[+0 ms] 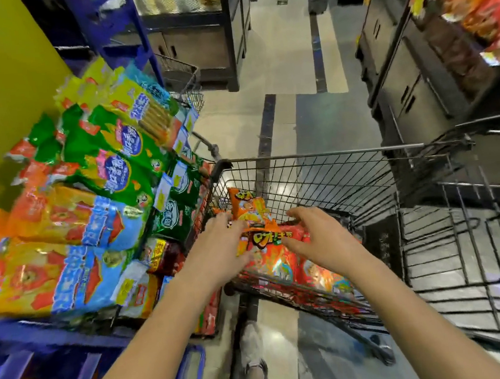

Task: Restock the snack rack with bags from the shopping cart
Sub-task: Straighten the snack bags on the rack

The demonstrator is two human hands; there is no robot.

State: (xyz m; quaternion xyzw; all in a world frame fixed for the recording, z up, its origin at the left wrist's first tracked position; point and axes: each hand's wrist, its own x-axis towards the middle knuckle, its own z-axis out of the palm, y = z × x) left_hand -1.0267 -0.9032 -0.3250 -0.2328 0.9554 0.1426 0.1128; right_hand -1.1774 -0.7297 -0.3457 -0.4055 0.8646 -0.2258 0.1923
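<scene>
Hands (220, 241) (323, 234) spread, ungripping, over orange bag (265, 239), inside cart (300, 155) rim, rack (89, 186) leftward

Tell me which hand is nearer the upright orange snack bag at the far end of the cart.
Left. The left hand lies against the upright orange snack bag's lower left edge; the right hand hovers open to its lower right, apart from it, over the flat red bags.

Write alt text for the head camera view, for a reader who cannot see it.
Two bare hands, left hand and right hand, reach open into a wire shopping cart over a pile of orange-red snack bags. To the left, a snack rack holds green, yellow and blue bags; the store aisle runs ahead.
</scene>
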